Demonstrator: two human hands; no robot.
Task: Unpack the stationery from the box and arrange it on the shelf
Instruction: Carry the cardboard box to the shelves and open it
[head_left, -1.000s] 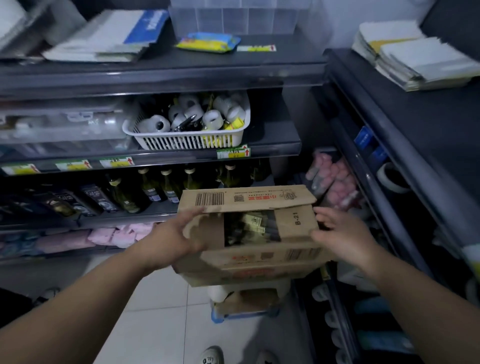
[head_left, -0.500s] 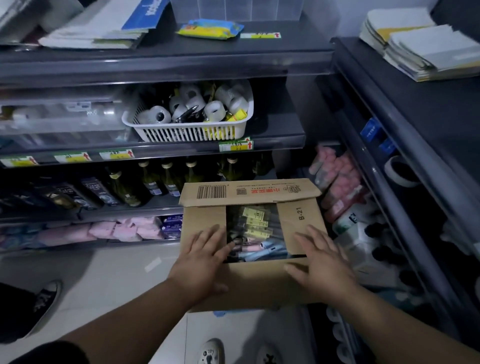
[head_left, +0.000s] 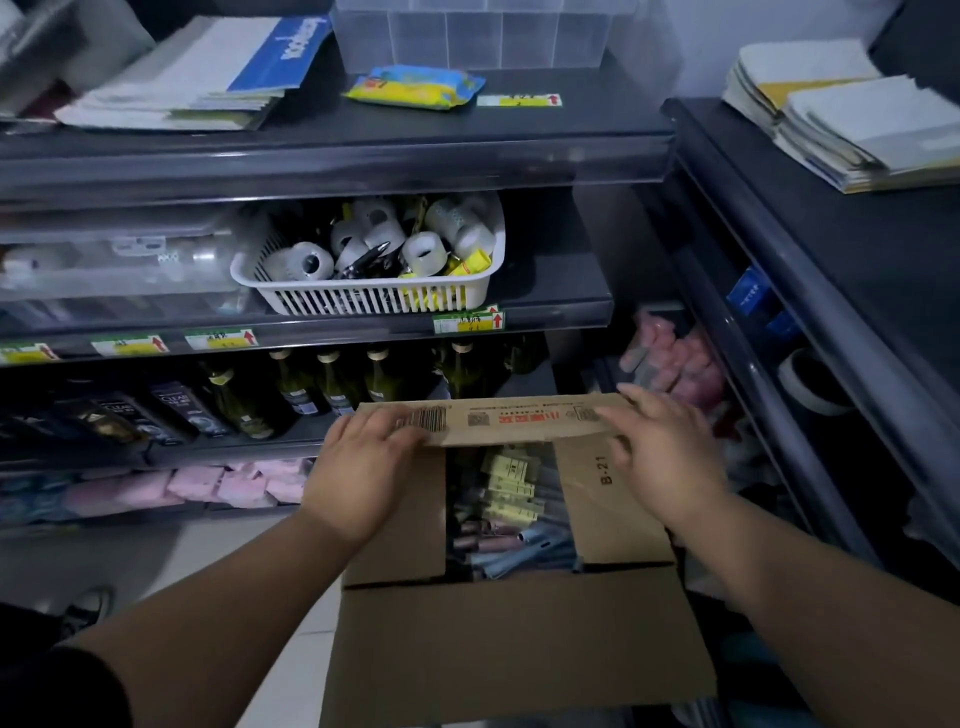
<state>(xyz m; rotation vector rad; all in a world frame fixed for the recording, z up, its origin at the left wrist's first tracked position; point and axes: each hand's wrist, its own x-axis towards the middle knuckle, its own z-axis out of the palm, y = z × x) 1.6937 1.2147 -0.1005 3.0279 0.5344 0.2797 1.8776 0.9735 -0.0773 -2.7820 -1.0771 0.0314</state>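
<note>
1. the dark shelf (head_left: 332, 161) fills the back and left, tier over tier. a second dark rack (head_left: 831, 270) runs along the right side.
2. the cardboard box (head_left: 519, 649) sits low in the middle, in front of the shelf. its near flap is folded out toward the person and its top is partly uncovered.
3. the far flap (head_left: 519, 421), printed with a barcode, lies tilted across the back of the opening. the side flap (head_left: 608, 499), marked b-21, covers the right part.
4. the left grip (head_left: 363, 467) is released, its fingers fairly straight and resting on the left end of the far flap, by the barcode.
5. the right grip (head_left: 660, 447) is released too, its fingers spread flat on that flap's right end.
6. the white basket (head_left: 374, 304) stands on the second tier and holds pale tape rolls and a dark pen.
7. the stationery (head_left: 511, 493) lies inside the box, seen through the gap between the flaps: yellow-labelled packs further back, blue and pink pens nearer.
8. dark bottles (head_left: 332, 384) stand in a row on the third tier, just behind the box.
</note>
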